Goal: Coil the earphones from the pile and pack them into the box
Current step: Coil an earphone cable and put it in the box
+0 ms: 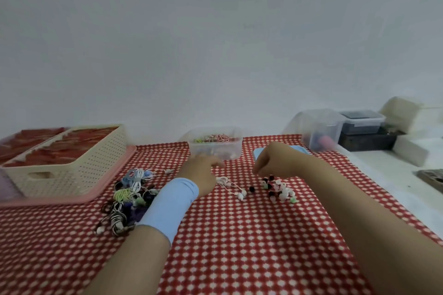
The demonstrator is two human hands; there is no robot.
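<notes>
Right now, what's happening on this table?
A person works at a red checked cloth. The left hand reaches over a white earphone, next to the tangled pile. The right hand is curled over a bunch of earbuds; whether it grips them is unclear. The clear box behind already holds some.

Both forearms reach forward, well apart at the elbows and closer at the hands. The left hand [203,171], blurred, is palm down with its fingers stretched ahead, and a light blue band [171,206] wraps its wrist. The right hand [272,160], on a bare arm, curls its fingers downward; whether they pinch anything is hidden.
</notes>
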